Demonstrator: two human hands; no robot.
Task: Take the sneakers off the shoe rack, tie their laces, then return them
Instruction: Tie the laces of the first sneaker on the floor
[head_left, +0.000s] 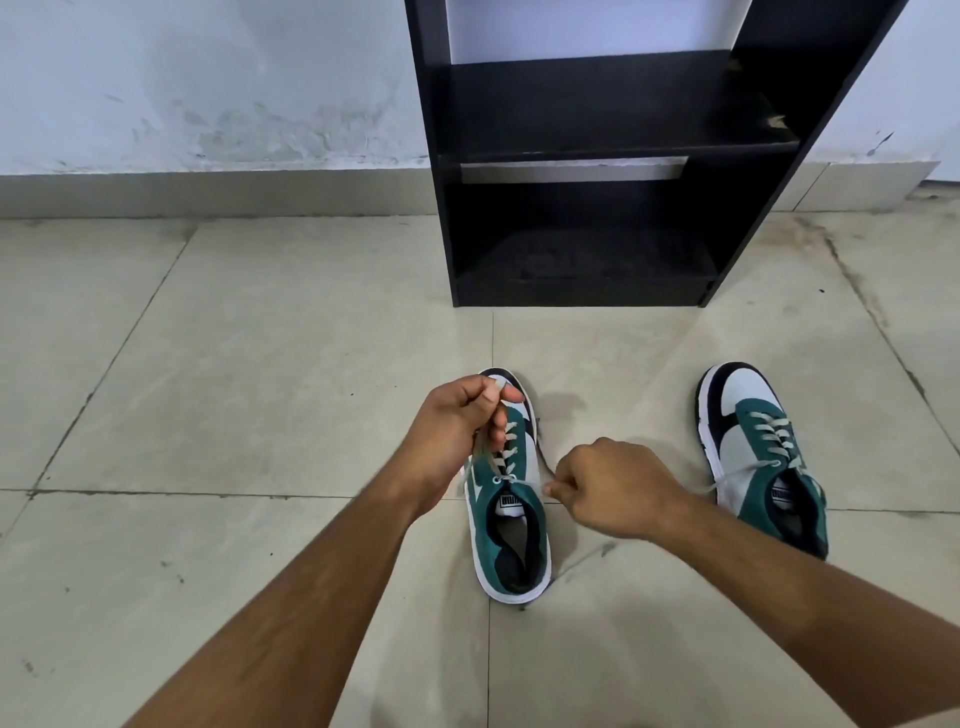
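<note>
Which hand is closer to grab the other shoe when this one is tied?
The right hand. It is pinching a lace of the middle shoe, and the other shoe sits on the floor on its side. The left hand holds the other lace on the far side, so it would probably have to reach across.

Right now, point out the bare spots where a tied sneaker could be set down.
Both shelves of the black shoe rack look bare. Open floor lies left of the left hand, and between the rack and the two sneakers. It is crowded around the near sneaker, where the right hand pulls a lace. The other sneaker stands apart, right.
</note>
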